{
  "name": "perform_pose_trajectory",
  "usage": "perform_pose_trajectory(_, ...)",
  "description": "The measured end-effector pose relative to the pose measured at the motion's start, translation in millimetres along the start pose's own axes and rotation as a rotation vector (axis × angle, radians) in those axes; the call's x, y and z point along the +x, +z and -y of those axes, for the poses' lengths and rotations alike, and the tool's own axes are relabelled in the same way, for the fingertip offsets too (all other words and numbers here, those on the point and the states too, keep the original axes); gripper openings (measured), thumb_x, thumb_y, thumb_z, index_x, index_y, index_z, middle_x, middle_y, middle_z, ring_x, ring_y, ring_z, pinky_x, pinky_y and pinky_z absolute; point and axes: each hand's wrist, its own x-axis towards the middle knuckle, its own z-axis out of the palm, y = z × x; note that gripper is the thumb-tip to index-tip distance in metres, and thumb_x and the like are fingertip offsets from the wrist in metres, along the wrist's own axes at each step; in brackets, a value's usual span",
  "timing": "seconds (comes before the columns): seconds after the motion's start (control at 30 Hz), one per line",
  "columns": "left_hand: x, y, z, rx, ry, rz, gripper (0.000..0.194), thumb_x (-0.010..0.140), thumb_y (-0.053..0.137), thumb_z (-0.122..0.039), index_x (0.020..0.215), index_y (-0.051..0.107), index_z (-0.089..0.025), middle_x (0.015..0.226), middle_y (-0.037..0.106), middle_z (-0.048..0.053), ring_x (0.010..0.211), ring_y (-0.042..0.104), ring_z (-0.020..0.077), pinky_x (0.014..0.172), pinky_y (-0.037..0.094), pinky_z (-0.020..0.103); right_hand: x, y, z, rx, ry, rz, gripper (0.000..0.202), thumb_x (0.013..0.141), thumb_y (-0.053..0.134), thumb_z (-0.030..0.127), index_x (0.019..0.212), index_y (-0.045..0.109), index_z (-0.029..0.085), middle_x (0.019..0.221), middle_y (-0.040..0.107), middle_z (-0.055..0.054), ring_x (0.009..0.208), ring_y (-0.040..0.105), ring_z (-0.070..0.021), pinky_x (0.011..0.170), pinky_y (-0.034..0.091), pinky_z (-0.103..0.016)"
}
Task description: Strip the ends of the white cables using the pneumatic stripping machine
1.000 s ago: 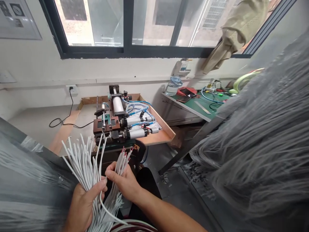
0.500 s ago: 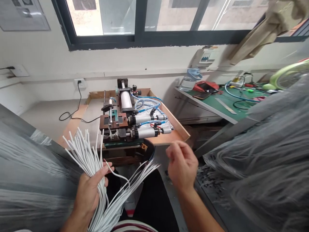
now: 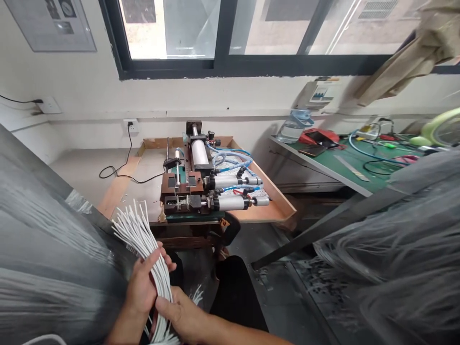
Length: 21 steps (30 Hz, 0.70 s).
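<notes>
A bundle of white wires [image 3: 158,268] runs through both of my hands at the lower left, its cut ends fanned out toward the upper left. My left hand [image 3: 143,282] grips it from the left, thumb across the front. Just below, my right hand [image 3: 181,311] is wrapped round the same bundle. More wire ends show past the right hand, near my lap. Beyond the bundle stands a pneumatic wire stripping machine [image 3: 212,187] with silver cylinders and blue air hoses; neither hand touches it.
A wooden tray edge [image 3: 276,201] surrounds the machine on the bench. On the right, a green-topped table [image 3: 323,158] carries a water jug [image 3: 294,127], a red pouch [image 3: 319,136] and cables. Plastic-covered wire bundles [image 3: 402,268] hang at the right, grey sheeting [image 3: 43,239] at the left.
My right hand has come left and down from open space and closed round the bundle. The wires have been gathered closer together, and the view has shifted slightly left.
</notes>
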Motion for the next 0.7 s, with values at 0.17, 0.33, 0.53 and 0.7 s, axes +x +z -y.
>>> perform_pose_trajectory(0.17, -10.0, -4.3, 8.0, 0.088, 0.031, -0.015, 0.014, 0.058, 0.065, -0.017, 0.072, 0.063, -0.014, 0.060, 0.061, 0.000, 0.054, 0.055, 0.0129, 0.052, 0.045, 0.025, 5.7, -8.9, 50.3, -0.245, -0.249, -0.197, 0.044, 0.066, 0.053, 0.052, 0.090, 0.059, 0.015, 0.075, 0.051, -0.002, 0.063, 0.046, -0.0106, 0.055, 0.038, -0.021)
perform_pose_trajectory(0.33, -13.6, 9.7, -0.4, 0.182, 0.103, 0.037, 0.014, 0.055, 0.068, -0.015, 0.068, 0.065, -0.016, 0.062, 0.064, 0.000, 0.063, 0.058, 0.0178, 0.062, 0.045, 0.026, 18.5, -13.6, 104.5, -0.291, -0.330, -0.391, 0.027, 0.063, 0.060, 0.042, 0.072, 0.062, 0.016, 0.070, 0.046, 0.001, 0.041, 0.042, -0.0048, 0.036, 0.033, -0.018)
perform_pose_trajectory(0.53, -1.3, 17.4, -6.7, 0.153, 0.041, -0.096, 0.013, 0.051, 0.070, -0.020, 0.063, 0.066, -0.017, 0.063, 0.066, 0.003, 0.064, 0.060, 0.0178, 0.066, 0.046, 0.026, 26.2, -25.0, 115.3, -0.075, -0.365, -0.465, 0.026, 0.068, 0.057, 0.036, 0.065, 0.065, 0.011, 0.050, 0.049, 0.001, 0.043, 0.039, -0.0062, 0.042, 0.030, -0.019)
perform_pose_trajectory(0.7, 11.9, 17.9, -8.6, 0.128, -0.073, -0.159, 0.022, 0.045, 0.074, -0.024, 0.064, 0.066, -0.015, 0.060, 0.067, 0.005, 0.062, 0.061, 0.0199, 0.062, 0.049, 0.027, 34.6, -40.2, 118.9, 0.082, -0.323, -0.518, 0.028, 0.066, 0.058, 0.037, 0.065, 0.064, 0.009, 0.048, 0.048, 0.001, 0.039, 0.032, -0.0038, 0.040, 0.021, -0.018)
